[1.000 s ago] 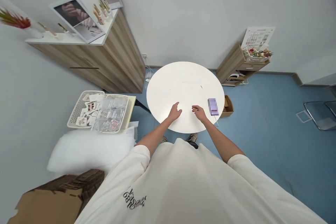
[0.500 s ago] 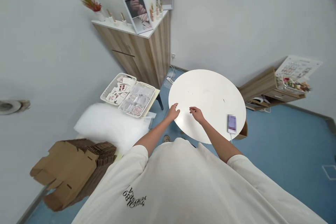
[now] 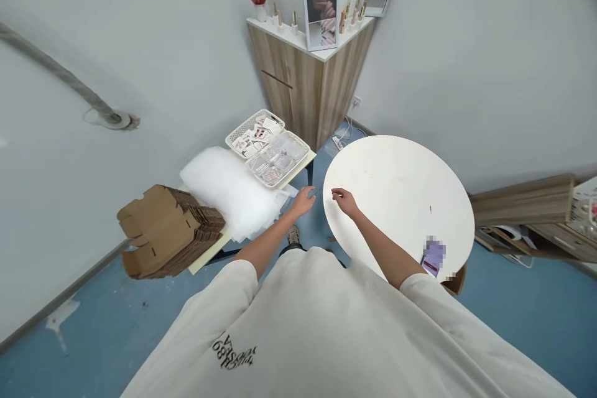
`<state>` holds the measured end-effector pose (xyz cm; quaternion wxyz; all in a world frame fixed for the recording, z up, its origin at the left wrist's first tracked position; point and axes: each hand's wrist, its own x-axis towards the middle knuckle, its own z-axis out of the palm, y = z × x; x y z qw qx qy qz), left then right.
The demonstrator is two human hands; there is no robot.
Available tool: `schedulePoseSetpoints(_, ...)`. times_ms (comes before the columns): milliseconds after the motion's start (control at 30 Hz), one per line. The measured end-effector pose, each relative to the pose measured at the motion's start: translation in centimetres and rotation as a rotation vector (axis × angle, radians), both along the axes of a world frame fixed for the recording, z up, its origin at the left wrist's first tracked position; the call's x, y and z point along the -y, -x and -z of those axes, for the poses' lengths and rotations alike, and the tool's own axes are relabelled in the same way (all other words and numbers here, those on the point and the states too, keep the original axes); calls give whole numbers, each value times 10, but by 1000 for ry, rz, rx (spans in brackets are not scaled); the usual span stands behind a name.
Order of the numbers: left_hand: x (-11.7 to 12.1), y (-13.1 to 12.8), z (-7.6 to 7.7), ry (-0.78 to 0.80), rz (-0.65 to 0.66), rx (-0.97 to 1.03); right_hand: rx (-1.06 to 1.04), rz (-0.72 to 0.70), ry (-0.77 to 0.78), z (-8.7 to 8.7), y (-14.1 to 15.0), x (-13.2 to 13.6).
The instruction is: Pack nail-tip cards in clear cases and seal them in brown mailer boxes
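My left hand (image 3: 303,201) hangs in the air between the side table and the round white table (image 3: 396,168), fingers apart and nothing in it. Over the round table's left edge is my right hand (image 3: 344,200), its fingers loosely bent and apart, holding nothing I can see. Nearest to the left hand are a stack of white foam sheets (image 3: 224,183) and a white basket (image 3: 302,161) of clear plastic packs. A second white basket (image 3: 233,135) with printed cards stands behind it. A phone (image 3: 433,258), blurred out, lies on the round table near my right forearm.
Flattened brown cardboard boxes (image 3: 158,230) are stacked at the side table's near end. A wooden corner cabinet (image 3: 298,87) carries picture frames, small bottles and a plant. Cables and a power strip (image 3: 337,143) lie on the floor behind the round table. A low wooden shelf (image 3: 522,202) stands right.
My view has turned left, so the furniture sits further right in the picture. Both hands stay empty; the left is now clear of the round table, the right over its left edge.
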<state>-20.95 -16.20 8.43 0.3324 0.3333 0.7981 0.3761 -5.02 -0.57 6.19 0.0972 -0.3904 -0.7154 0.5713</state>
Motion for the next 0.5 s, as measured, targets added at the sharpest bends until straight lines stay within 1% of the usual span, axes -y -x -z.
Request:
schedulePoseSetpoints(167,-1,44,-3,-105,23,-79,0,-8,-38,-6,49,1)
schedulePoseSetpoints(333,-2,100,-3,-165,44,-160,2,-12,-89,-11,111,1)
schedulePoseSetpoints(500,7,160,-2,-194,-49,-225,8,-33,-105,-13,175,15)
